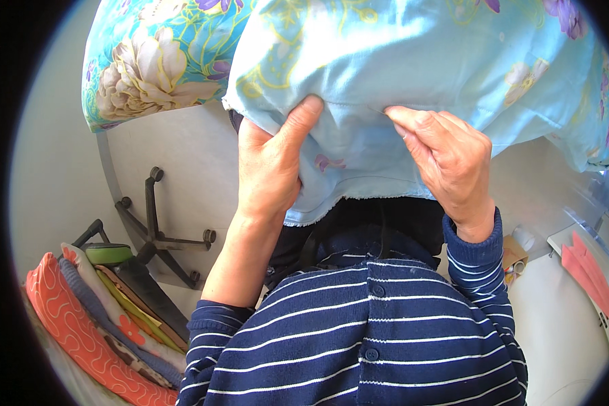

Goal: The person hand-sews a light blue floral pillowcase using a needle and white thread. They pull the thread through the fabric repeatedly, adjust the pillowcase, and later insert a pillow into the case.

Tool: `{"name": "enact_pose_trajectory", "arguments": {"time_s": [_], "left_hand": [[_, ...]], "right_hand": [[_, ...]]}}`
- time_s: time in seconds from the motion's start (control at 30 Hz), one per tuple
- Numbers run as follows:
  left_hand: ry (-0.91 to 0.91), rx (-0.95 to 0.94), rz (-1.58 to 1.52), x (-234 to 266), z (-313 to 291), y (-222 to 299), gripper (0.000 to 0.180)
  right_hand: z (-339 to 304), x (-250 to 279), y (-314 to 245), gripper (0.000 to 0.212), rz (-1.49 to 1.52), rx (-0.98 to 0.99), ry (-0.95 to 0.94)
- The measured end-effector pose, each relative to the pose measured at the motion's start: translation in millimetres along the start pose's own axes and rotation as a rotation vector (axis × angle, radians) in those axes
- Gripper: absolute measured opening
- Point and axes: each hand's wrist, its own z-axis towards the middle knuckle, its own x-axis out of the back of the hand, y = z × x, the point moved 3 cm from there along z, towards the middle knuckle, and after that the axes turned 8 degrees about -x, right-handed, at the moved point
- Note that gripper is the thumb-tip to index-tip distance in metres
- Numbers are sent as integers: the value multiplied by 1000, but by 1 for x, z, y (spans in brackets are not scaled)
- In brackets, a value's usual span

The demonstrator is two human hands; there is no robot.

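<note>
Light blue floral cloth [386, 74] spreads over my lap, its pale reverse side up and a frayed edge hanging towards me. A faint line of stitching or creasing crosses it between my hands. My left hand [271, 159] grips the cloth, thumb on top and the other fingers hidden beneath. To the right, my right hand [448, 150] is closed in a pinch just above the cloth. From its fingertips a thin sliver, apparently a sewing needle [377, 109], points left towards the stitch line; any thread is too fine to make out.
A brighter turquoise floral cloth [149, 74] bulges at the upper left. Below it lies a black wheeled chair base [157, 237]. Folded fabrics and cushions [88, 331] are stacked at lower left. On the right are a cardboard box [514, 254] and a red piece [587, 274] on a white panel.
</note>
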Motion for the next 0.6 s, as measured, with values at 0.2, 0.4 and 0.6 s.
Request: {"name": "enact_pose_trajectory", "arguments": {"time_s": [0.2,0.4,0.6], "left_hand": [[2,0,-4,1,0,0,34],[24,4,-1,2,-1,-2,32],[41,0,-10,2,0,-1,33]], "right_hand": [[0,1,-2,25,5,41,15],[-2,9,-9,25,-53,35,-4],[4,10,-23,27,-22,29,-39]]}}
